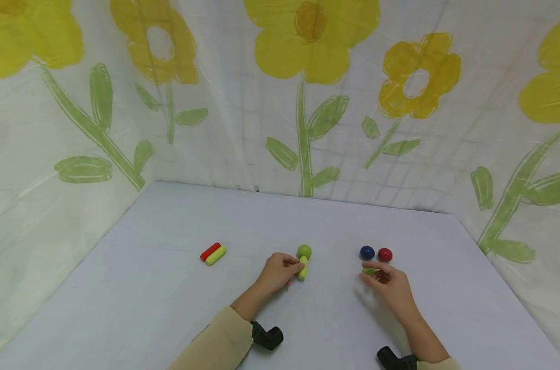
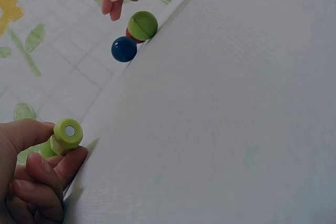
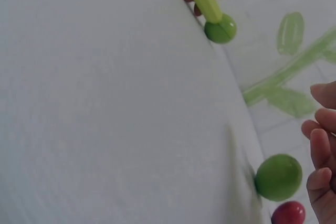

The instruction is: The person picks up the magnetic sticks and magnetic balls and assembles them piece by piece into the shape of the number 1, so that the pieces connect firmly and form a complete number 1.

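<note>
Head view: mid-frame, the left hand [image 1: 276, 272] pinches a glossy yellow-green rod [image 1: 303, 269] touching a glossy green ball [image 1: 304, 251], one pair seemingly joined; left of centre, a glossy red rod [image 1: 210, 252] and second yellow-green rod [image 1: 216, 256] remain loose.

Left wrist view: upper left, a glossy blue ball [image 2: 124, 49] and second green ball [image 2: 143, 25] remain unattached.

Right wrist view: right edge, the right hand [image 3: 324, 148] holds nothing.

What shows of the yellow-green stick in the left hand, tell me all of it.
The stick is short, yellow-green and faceted, smooth like painted wood or plastic. A metal-looking disc sits in its near end. The left hand pinches it between thumb and finger over the white table; its far end appears to meet a green ball.
</note>
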Action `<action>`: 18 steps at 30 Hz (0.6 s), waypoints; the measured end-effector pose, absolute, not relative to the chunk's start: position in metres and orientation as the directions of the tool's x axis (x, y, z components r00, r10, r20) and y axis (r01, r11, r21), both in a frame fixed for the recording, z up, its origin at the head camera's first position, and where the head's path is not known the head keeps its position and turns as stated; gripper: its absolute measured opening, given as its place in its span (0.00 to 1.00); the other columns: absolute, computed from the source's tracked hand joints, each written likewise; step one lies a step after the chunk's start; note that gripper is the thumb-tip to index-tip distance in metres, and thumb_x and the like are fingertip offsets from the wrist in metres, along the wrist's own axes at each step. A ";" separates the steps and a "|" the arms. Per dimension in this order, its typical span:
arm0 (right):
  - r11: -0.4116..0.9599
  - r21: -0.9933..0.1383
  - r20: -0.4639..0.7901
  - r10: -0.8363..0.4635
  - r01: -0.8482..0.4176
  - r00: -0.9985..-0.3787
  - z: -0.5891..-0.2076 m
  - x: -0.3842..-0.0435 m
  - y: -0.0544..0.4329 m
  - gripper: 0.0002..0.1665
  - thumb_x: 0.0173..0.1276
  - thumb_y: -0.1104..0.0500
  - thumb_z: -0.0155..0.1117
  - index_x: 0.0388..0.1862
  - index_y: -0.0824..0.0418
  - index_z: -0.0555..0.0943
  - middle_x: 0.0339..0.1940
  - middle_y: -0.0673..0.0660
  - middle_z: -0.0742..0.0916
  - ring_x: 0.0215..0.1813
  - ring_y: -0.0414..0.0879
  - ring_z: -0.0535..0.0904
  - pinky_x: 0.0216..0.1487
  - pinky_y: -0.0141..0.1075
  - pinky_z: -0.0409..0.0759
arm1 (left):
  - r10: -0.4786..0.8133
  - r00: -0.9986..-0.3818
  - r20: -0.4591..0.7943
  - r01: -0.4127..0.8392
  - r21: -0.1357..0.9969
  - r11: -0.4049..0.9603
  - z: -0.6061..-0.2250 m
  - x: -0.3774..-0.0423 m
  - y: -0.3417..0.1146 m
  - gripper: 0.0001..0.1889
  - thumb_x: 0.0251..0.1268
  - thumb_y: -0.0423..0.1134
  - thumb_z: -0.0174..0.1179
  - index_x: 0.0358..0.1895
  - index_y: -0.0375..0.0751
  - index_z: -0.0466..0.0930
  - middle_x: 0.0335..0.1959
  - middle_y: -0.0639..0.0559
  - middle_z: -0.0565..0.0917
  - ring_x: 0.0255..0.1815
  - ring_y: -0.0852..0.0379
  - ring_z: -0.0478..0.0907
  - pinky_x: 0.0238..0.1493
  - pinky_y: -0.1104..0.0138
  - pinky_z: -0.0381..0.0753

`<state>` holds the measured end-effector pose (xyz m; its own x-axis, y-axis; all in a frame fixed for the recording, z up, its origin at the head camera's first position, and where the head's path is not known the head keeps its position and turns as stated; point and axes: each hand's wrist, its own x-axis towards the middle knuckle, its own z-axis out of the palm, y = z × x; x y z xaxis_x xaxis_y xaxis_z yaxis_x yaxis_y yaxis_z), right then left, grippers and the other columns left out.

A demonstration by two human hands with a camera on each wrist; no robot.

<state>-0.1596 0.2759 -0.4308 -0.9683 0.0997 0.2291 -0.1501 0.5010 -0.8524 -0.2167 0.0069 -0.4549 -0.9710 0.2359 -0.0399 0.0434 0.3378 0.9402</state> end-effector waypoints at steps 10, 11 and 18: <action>0.590 -0.799 0.273 0.182 -0.117 -0.945 -0.429 -0.161 0.302 0.16 0.60 0.64 0.72 0.47 0.69 0.84 0.28 0.55 0.80 0.28 0.36 0.70 0.25 0.29 0.67 | 0.241 -0.970 -0.028 0.055 0.943 0.328 -0.456 -0.217 0.007 0.13 0.65 0.38 0.63 0.41 0.29 0.83 0.24 0.53 0.81 0.12 0.64 0.67 0.17 0.72 0.67; 0.590 -0.800 0.273 0.192 -0.111 -0.943 -0.430 -0.162 0.303 0.16 0.60 0.64 0.72 0.46 0.69 0.84 0.28 0.56 0.80 0.28 0.36 0.70 0.25 0.29 0.67 | 0.240 -0.970 -0.031 0.051 0.943 0.330 -0.456 -0.217 0.007 0.13 0.65 0.39 0.64 0.41 0.29 0.83 0.24 0.53 0.81 0.12 0.64 0.67 0.17 0.72 0.67; 0.596 -0.790 0.287 0.158 -0.141 -0.945 -0.435 -0.163 0.308 0.15 0.60 0.66 0.71 0.46 0.70 0.84 0.30 0.54 0.81 0.29 0.35 0.71 0.27 0.27 0.70 | 0.238 -0.971 -0.037 0.045 0.943 0.330 -0.455 -0.217 0.006 0.13 0.65 0.39 0.64 0.41 0.29 0.83 0.25 0.52 0.81 0.12 0.64 0.67 0.17 0.72 0.67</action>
